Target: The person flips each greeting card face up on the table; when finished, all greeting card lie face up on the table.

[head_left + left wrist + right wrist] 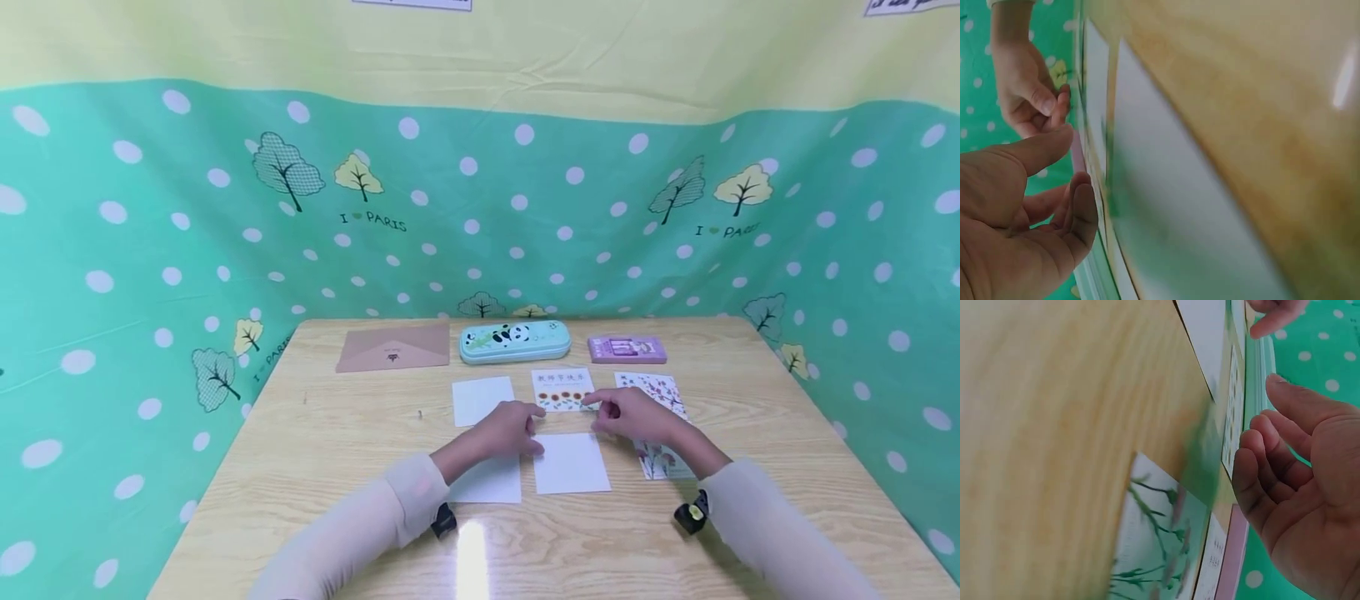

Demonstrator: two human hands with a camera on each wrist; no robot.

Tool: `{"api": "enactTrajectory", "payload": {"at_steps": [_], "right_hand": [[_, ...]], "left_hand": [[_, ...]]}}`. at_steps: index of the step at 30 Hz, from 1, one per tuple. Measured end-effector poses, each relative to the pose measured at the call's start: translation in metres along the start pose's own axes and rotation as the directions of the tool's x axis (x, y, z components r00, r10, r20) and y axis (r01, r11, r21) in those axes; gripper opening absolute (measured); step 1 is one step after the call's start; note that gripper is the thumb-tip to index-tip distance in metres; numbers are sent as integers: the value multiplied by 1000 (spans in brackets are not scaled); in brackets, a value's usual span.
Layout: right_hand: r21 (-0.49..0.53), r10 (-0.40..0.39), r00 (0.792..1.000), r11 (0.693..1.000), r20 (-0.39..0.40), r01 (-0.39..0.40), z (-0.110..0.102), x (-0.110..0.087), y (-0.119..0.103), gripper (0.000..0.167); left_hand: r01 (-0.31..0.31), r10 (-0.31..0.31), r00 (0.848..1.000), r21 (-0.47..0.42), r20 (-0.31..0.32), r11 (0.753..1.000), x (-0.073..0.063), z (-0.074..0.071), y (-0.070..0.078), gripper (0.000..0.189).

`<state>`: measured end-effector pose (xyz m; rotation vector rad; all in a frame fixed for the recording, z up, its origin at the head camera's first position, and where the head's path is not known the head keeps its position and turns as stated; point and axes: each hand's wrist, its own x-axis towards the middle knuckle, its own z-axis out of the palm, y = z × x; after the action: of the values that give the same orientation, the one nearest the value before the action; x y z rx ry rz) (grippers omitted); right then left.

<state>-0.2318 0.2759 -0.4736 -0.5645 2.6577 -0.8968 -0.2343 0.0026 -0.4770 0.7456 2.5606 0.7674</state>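
Note:
A card with sunflowers and printed characters (561, 382) lies flat on the table between my hands. My left hand (504, 429) is at its lower left corner, index finger reaching toward the edge and thumb apart. On the other side, my right hand (632, 414) points its index finger at the lower right corner. Both wrist views show the fingers loosely bent, with nothing between finger and thumb. Below that card lies a blank white card (572, 463). Two more white cards, an upper one (480, 398) and a lower one (491, 483), are partly under my left hand in view.
Right of centre lie a blossom card (660, 390) and a flower-stem card (660, 462), partly covered by my right arm. Along the back are a brown envelope (393, 348), a panda pencil case (516, 342) and a purple box (627, 350). A dotted green cloth (517, 242) surrounds the table.

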Motion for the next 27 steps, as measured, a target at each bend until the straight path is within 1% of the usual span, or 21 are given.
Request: {"api": "enactTrajectory", "payload": {"at_steps": [1,4,7,12,14,17,20,22,24,27], "right_hand": [[4,3,1000,1000,5,-3,2,-3,-1,42],[-5,6,1000,1000,27,-5,7,-10,-2,44],[-25,-4,999,1000,46,6,12,-15,-3,48],[-35,-34,998,999,61,37,18,-21,-2,55],[-27,-39,998,999,57,41,19,-22,-1,56],[-26,-40,998,999,46,41,21,-23,-1,56],[-22,-40,999,999,32,40,22,-24,-2,53],[-18,-48,999,999,25,48,23,-25,-1,50],[-12,-54,998,998,21,55,24,-25,0,47],[-12,-67,997,998,22,68,25,-25,2,46]], "left_hand": [[-5,5,1000,15,9,1000,-2,2,2,62],[-23,20,999,75,34,997,-6,8,5,51],[-31,25,999,148,40,989,-10,12,8,47],[-22,17,1000,242,23,970,-14,16,10,66],[-30,27,1000,268,15,963,-16,17,10,65],[-47,47,999,306,7,951,-18,19,10,59],[-56,59,998,323,0,945,-19,20,11,57],[-59,65,998,320,-8,946,-19,21,10,55],[-55,62,998,300,-14,952,-20,20,11,54],[-36,43,999,252,-23,967,-21,20,11,59]]}}
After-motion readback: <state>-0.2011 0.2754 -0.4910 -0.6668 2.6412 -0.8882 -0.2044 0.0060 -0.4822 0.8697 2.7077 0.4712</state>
